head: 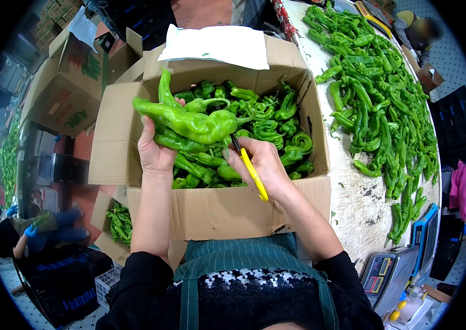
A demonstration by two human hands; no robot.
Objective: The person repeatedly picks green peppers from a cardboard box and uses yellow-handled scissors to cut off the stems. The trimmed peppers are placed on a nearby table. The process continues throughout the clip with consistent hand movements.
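Several long green peppers (191, 119) are bunched in my left hand (156, 146), above an open cardboard box (224, 214). My right hand (261, 165) is closed around scissors with yellow handles (253, 173); their dark blades reach up behind the stems of the held peppers, so the tips are partly hidden. Under both hands, more green peppers (268, 132), many of them curled, fill the box. A white sheet (216, 45) lies over the box's far flap.
Right of the box, a worn white table (352, 206) bears a long heap of green peppers (373, 95) and a digital scale (385, 276). Printed cartons (67, 90) stand at left, with a smaller box of peppers (121, 222) below. Co-workers are at lower left (39, 231) and upper right (414, 33).
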